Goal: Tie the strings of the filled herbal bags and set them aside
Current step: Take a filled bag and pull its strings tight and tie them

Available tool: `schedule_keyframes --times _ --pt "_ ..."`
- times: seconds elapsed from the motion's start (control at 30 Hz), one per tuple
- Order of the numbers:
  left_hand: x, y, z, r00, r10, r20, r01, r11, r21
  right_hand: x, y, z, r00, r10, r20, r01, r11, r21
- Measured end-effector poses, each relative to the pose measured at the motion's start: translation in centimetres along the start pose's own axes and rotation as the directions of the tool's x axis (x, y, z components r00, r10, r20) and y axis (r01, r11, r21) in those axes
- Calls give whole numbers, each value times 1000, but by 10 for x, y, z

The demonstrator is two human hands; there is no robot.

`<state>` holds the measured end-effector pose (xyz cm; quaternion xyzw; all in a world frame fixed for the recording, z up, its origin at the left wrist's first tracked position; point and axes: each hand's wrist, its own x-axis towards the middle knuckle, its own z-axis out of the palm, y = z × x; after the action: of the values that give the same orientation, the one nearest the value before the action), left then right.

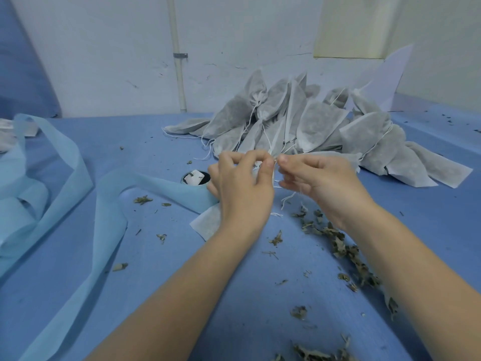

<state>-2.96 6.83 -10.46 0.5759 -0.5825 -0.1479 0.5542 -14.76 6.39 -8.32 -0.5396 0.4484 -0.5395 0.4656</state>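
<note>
Both the left hand [243,186] and right hand [318,182] pinch white string [287,199] over the blue cloth-covered table [156,256]; herbal bags [312,126] heaped at one o'clock against the white wall [104,61]

The left hand [240,186] is covering most of the bag [208,224] beneath it — the string [286,200] between the fingertips is blurring.

A small packing workshop: heaped grey nonwoven herb-filled pouches [299,121] at upper right, blue fabric-covered worktable [156,256], scuffed white wall [104,61].
</note>
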Motion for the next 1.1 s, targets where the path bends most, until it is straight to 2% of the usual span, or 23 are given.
schedule_keyframes --times 0.13,0.23,0.33,0.47,0.67,0.9,1.03,1.1 --pt "0 8 -4 995 -60 82 66 995 -80 -1 5 11 997 -77 12 77 996 -45" --pt "-1 13 -5 1000 -6 20 8 998 -55 -3 6 19 994 -107 22 105 993 55" --pt "-2 18 -5 999 23 -27 -23 1000 -19 -4 7 20 982 -182 -58 181 983 -9" --pt "0 19 -4 996 -11 -86 14 999 44 -4 8 17 970 -231 -72 222 968 -115" --pt "12 18 -14 981 -120 -152 103 988 -113 -1 4 14 956 -289 -52 277 946 -171" --pt "11 18 -13 994 -100 -52 87 975 -206 0 6 14 947 -284 -151 276 958 -76" --pt "7 15 -11 997 -67 37 72 986 -147 3 8 9 943 -204 -262 214 977 11" --pt "7 13 -10 987 -130 93 144 975 -167 6 8 6 928 -128 -350 174 979 102"
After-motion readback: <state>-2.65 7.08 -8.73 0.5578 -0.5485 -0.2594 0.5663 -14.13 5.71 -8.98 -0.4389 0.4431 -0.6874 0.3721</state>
